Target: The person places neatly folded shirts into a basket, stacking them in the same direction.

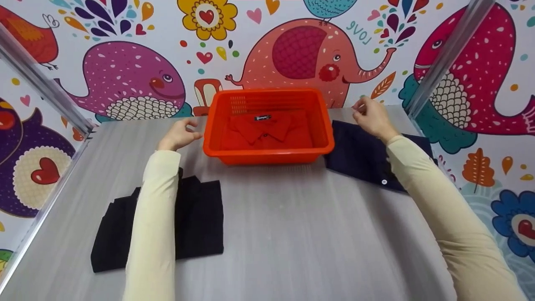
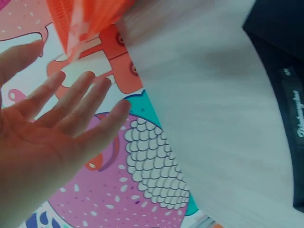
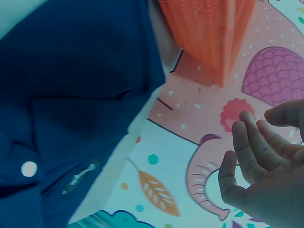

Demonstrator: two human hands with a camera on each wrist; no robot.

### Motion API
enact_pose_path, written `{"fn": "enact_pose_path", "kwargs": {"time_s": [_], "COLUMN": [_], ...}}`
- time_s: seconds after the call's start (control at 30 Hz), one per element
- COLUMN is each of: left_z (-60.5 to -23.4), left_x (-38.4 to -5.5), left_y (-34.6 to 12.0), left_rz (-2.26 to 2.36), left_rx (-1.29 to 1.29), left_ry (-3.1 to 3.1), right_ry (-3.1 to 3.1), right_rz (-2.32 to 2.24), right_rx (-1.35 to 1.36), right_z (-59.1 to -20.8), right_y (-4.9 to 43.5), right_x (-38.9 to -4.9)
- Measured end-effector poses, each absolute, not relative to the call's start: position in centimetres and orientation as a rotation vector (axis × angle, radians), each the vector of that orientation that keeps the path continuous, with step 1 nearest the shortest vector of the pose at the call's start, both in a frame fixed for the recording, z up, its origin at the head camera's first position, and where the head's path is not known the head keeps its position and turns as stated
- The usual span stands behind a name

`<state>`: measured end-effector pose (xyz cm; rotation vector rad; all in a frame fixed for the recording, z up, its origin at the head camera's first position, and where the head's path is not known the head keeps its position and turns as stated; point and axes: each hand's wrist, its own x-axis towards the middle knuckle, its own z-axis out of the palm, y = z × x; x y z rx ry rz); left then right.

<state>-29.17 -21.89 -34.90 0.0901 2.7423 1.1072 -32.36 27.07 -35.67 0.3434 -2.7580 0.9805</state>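
Note:
An orange plastic basket (image 1: 267, 157) stands at the back middle of the table, and a folded red collared shirt (image 1: 267, 133) lies inside it. Just left of the basket, apart from it, is my left hand (image 1: 178, 134); the left wrist view shows its fingers spread and relaxed, holding nothing. My right hand (image 1: 373, 117) hovers to the right of the basket, over a folded navy shirt (image 1: 355, 150) with a white button. Its fingers bend loosely with nothing between them. Black folded clothing (image 1: 200, 221) lies at the front left, partly hidden under my left sleeve.
A grey table (image 1: 276, 234) carries everything. Behind it rises a wall (image 1: 250, 62) printed with cartoon animals, close to the basket's back. Metal posts stand at the left (image 1: 46, 75) and right (image 1: 443, 62) corners.

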Motion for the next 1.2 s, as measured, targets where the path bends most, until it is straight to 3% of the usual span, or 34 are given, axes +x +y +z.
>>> {"fn": "enact_pose_path", "kwargs": {"time_s": [0.6, 1.2], "left_z": [-39.2, -39.8], "left_x": [-26.3, -20.9], "left_y": [-26.6, -34.2], "left_rz": [1.078, 0.867], "left_rx": [0.019, 0.102], "left_ry": [2.623, 2.519], "right_ry": [-2.894, -2.932], "right_rz": [1.061, 1.170], "right_rx": [0.289, 0.589], "right_z": [-42.3, -44.9], "right_y": [30.5, 29.2], "right_x": [-29.3, -26.0]}}
